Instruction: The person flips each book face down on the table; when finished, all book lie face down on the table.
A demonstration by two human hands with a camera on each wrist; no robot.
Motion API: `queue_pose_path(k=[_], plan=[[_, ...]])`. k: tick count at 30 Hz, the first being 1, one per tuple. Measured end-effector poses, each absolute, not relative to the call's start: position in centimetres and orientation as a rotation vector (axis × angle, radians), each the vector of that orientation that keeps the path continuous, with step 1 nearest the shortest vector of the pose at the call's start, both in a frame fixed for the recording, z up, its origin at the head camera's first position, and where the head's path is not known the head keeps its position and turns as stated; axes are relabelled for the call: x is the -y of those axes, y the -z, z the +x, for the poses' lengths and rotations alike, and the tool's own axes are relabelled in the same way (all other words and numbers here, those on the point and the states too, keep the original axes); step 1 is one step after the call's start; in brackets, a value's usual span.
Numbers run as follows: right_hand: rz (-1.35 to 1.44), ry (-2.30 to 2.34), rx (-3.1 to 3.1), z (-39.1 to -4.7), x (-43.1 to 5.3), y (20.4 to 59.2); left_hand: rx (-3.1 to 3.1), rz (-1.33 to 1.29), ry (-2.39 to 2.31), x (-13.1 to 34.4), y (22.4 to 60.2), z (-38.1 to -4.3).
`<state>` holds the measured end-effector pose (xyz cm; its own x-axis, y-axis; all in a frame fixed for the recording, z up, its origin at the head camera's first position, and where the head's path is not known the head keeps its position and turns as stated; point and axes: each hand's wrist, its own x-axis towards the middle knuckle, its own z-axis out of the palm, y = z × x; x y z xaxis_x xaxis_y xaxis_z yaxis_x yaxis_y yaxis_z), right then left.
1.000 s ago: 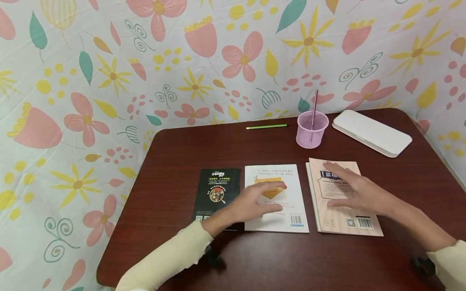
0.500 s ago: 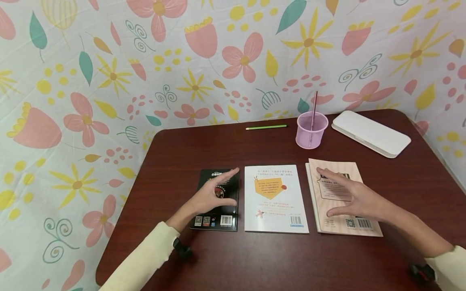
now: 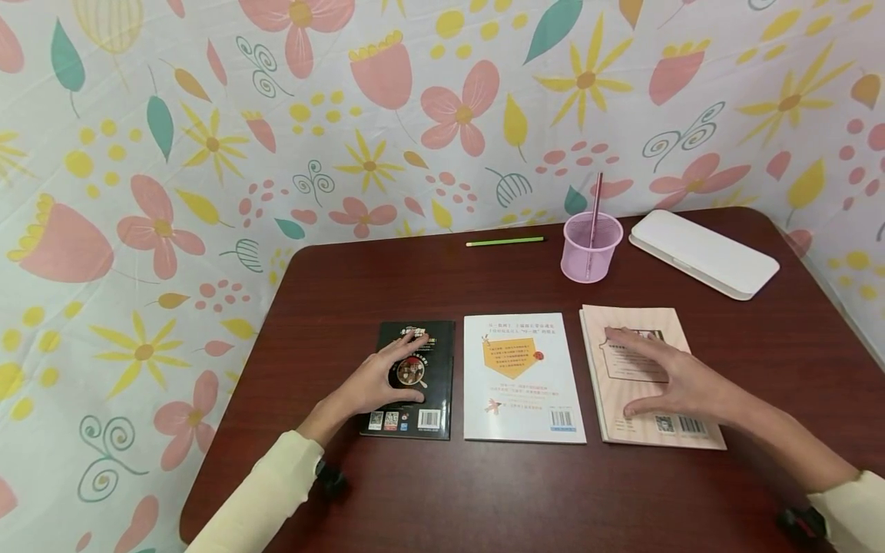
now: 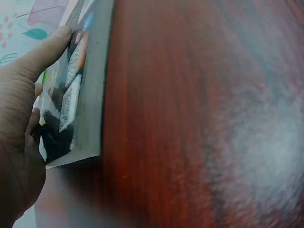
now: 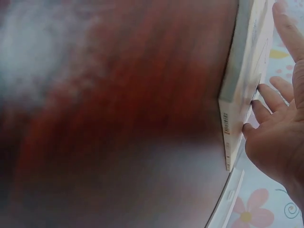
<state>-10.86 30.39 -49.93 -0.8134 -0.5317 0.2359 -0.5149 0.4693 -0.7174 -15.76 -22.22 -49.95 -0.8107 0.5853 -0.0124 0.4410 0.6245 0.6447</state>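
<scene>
Three books lie in a row on the dark brown table, back covers up. Over the black book (image 3: 440,369) at the left, my left hand (image 3: 362,382) is spread, hiding part of the cover. In the left wrist view its thumb (image 4: 47,53) lies against that book's cover. The white book (image 3: 523,399) in the middle has neither hand on it. At the right, my right hand (image 3: 684,384) rests over the beige book (image 3: 615,384) with thumb and fingers apart. Its fingertips (image 5: 260,111) appear to touch the cover in the right wrist view.
Behind the books stand a pink mesh pen cup (image 3: 591,257) holding one pencil (image 3: 598,201) and a white case (image 3: 705,253). A green pencil (image 3: 506,241) lies near the back edge of the table (image 3: 332,299). A floral cloth (image 3: 290,138) hangs behind the table.
My left hand has moved left from over the white book to the black one, then lowered slightly. My right hand stays over the beige book, whose raised cover corner now sits flatter.
</scene>
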Motion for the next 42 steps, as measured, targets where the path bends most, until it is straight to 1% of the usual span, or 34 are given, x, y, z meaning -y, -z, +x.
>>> queue_pose_path(k=[9,22,42], plan=[[-1.018,1.213,-2.757,-11.1,-30.3,50.9,-2.634,0.827,-0.962,22.3,50.4,-15.6],[-1.087,1.141,-2.793,-11.4,-29.2,51.0,-2.656,0.827,-0.936,21.1,50.4,-15.5],[-0.964,1.063,-2.808,-11.5,-27.8,50.8,-2.639,0.876,-0.946,20.0,50.4,-15.7]])
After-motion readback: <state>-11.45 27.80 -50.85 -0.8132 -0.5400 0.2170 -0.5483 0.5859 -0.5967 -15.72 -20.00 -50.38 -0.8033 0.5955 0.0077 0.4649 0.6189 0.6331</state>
